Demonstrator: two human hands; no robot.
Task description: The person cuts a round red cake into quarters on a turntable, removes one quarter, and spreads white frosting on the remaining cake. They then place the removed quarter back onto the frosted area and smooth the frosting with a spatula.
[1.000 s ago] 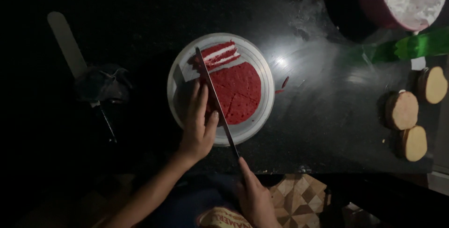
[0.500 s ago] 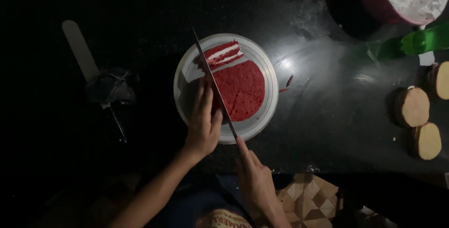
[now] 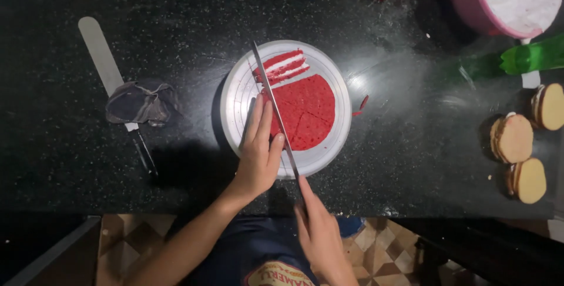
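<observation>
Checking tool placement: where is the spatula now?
In the head view, the spatula lies on the counter left of the white plate, partly under a crumpled cloth.

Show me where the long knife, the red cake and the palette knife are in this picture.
long knife point(image 3: 273, 107), head view, middle of the blade.
red cake point(image 3: 308, 110), head view, flat top of the cut layer.
palette knife point(image 3: 100, 51), head view, bare upper part of the pale blade.
</observation>
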